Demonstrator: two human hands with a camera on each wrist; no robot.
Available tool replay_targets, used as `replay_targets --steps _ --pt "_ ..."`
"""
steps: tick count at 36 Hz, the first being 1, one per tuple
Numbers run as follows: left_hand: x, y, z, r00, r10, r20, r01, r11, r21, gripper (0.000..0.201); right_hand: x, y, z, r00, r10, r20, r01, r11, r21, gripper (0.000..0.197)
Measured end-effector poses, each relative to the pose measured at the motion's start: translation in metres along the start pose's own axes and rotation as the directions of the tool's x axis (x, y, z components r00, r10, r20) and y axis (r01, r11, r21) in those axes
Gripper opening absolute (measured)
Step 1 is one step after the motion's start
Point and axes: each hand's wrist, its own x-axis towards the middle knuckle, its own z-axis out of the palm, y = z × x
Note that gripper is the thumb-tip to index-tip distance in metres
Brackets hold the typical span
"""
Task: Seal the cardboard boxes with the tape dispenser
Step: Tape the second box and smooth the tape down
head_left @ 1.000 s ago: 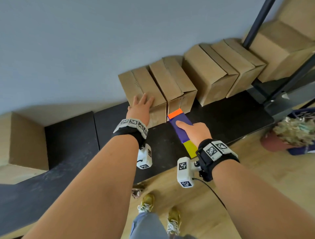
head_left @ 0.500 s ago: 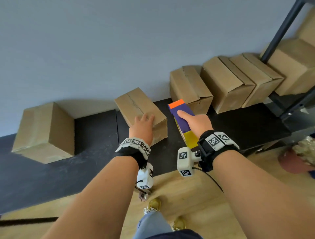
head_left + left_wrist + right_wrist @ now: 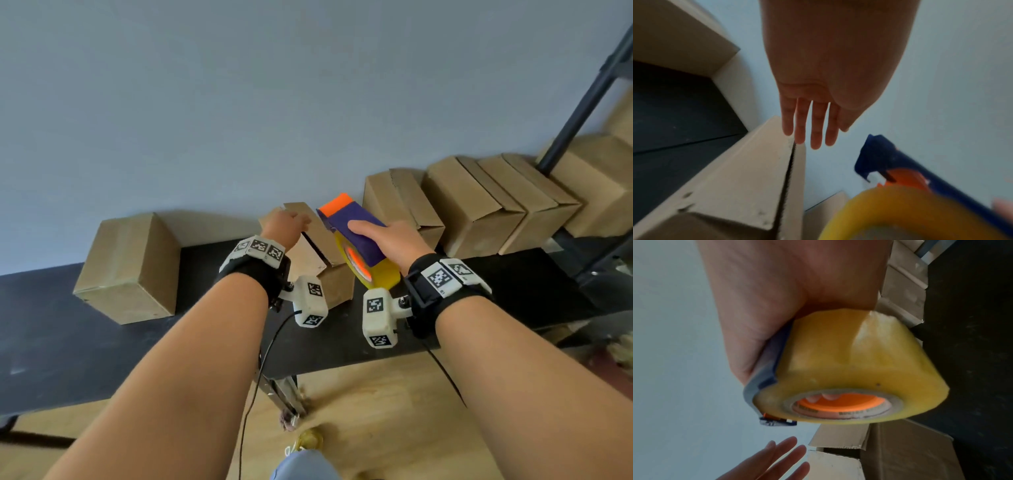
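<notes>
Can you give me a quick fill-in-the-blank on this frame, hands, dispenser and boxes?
1. The tape dispenser is gripped by the ____ hand.
2. The left hand reaches over the box with its fingers ____.
3. The tape roll on the dispenser is ____ in colour.
4. The seam between that box's top flaps is ____, with no tape on it.

Missing words: right; straight; yellow; open

We count six cardboard boxes (image 3: 126, 267), one tape dispenser (image 3: 356, 236), one tape roll (image 3: 380, 274), two hands (image 3: 394, 240).
</notes>
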Motion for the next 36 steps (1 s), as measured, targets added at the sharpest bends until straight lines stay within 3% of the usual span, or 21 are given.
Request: replay_targets --steps 3,8,12,18,23,26,30,36 --pt "0.0 0.009 -0.009 0.992 -0.085 0.098 0.101 0.979 -0.179 0.029 -0.002 -0.006 0.003 0.999 -0.028 0.042 0.027 1.0 0.011 0.031" --pt "0.005 0.009 -0.017 0.971 -0.167 0.171 0.215 0.923 -0.32 0.046 0.0 -0.014 0.009 0.996 -0.047 0.07 0.047 0.999 0.007 0.03" --pt "0.014 0.002 -0.024 0.952 -0.178 0.248 0.268 0.876 -0.401 0.034 0.009 -0.018 0.016 0.996 -0.036 0.08 0.038 0.999 -0.024 0.046" --pt "0.03 -0.014 -0.034 0.948 -0.194 0.252 0.297 0.824 -0.482 0.03 0.022 -0.023 0.03 0.994 0.027 0.103 -0.025 1.0 -0.015 0.074" --pt "0.04 -0.026 -0.041 0.932 -0.178 0.316 0.325 0.797 -0.509 0.02 0.025 -0.033 0.042 0.991 0.038 0.128 -0.036 0.999 -0.016 0.058" --pt "0.048 -0.028 -0.048 0.93 -0.174 0.324 0.326 0.796 -0.51 0.015 0.03 -0.038 0.046 0.992 0.042 0.118 -0.041 0.999 -0.015 0.059" --pt "0.061 -0.03 -0.059 0.933 -0.151 0.325 0.29 0.852 -0.436 0.015 0.037 -0.045 0.051 0.995 0.05 0.088 -0.049 0.999 -0.01 0.062" --pt "0.077 -0.019 -0.065 0.964 -0.148 0.222 0.215 0.923 -0.32 0.015 0.042 -0.055 0.061 0.995 0.081 0.064 -0.081 0.997 -0.01 0.045"
